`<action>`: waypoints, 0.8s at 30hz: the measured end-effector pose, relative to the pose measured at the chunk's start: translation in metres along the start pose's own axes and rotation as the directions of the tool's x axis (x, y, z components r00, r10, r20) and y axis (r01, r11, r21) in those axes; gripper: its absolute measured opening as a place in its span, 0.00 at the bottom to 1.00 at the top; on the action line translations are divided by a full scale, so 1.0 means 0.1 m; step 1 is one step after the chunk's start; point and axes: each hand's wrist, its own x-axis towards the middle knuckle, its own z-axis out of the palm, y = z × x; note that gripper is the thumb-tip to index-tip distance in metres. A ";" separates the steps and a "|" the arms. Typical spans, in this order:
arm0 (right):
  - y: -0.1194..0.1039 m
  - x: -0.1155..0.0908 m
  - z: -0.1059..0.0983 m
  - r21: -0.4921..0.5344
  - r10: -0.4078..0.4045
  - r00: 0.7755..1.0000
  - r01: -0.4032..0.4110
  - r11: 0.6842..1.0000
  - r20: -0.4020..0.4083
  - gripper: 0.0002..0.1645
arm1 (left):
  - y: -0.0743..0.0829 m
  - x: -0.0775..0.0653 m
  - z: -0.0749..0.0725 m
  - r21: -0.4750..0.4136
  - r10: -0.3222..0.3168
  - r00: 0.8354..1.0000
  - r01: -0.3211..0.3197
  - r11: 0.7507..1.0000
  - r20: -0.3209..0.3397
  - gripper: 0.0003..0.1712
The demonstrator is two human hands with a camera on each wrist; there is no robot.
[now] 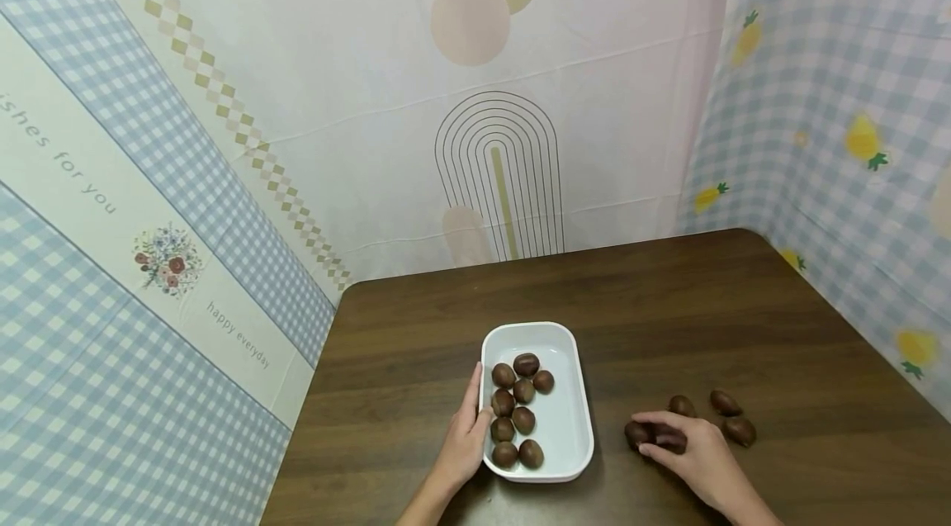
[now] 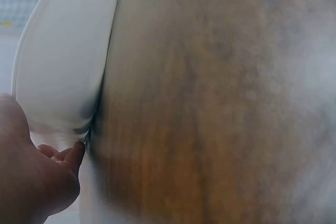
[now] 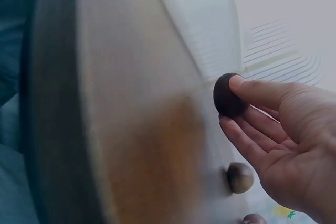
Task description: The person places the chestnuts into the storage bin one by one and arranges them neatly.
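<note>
A white rectangular dish [image 1: 568, 394] holds several brown chestnuts [image 1: 523, 419], mostly along its left half. My left hand [image 1: 464, 439] grips the dish's left side, thumb over the rim and fingers along the outer wall. In the left wrist view, the fingertips of this left hand [image 2: 47, 177] sit low against the dish wall [image 2: 68, 51]. To the right of the dish, my right hand [image 1: 694, 447] pinches a chestnut [image 1: 636, 435] between thumb and fingers. That dark, glossy chestnut [image 3: 227, 98] shows clearly at the fingertips in the right wrist view.
Beyond the right hand lie loose chestnuts [image 1: 725, 403] on the brown wooden table [image 1: 416, 344]. Patterned cloth [image 1: 357, 138] hangs behind the table's far edge, and checked cloth [image 1: 854, 204] hangs along the right side.
</note>
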 end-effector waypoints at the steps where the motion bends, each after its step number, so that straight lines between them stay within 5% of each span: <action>1: -0.02 0.01 -0.01 0.022 0.004 1.000 -0.004 1.000 0.000 0.26 | 0.00 0.00 0.00 0.002 0.000 1.000 0.000 1.000 -0.001 0.41; 14: -0.32 0.28 -0.07 0.144 0.070 0.997 -0.076 0.987 0.040 0.20 | 0.00 0.00 0.01 -0.011 0.001 1.000 -0.001 1.000 0.001 0.41; 24: -0.48 0.56 0.10 0.167 0.038 0.998 -0.031 0.985 -0.041 0.20 | 0.00 0.01 0.01 -0.006 0.008 1.000 -0.007 1.000 0.007 0.40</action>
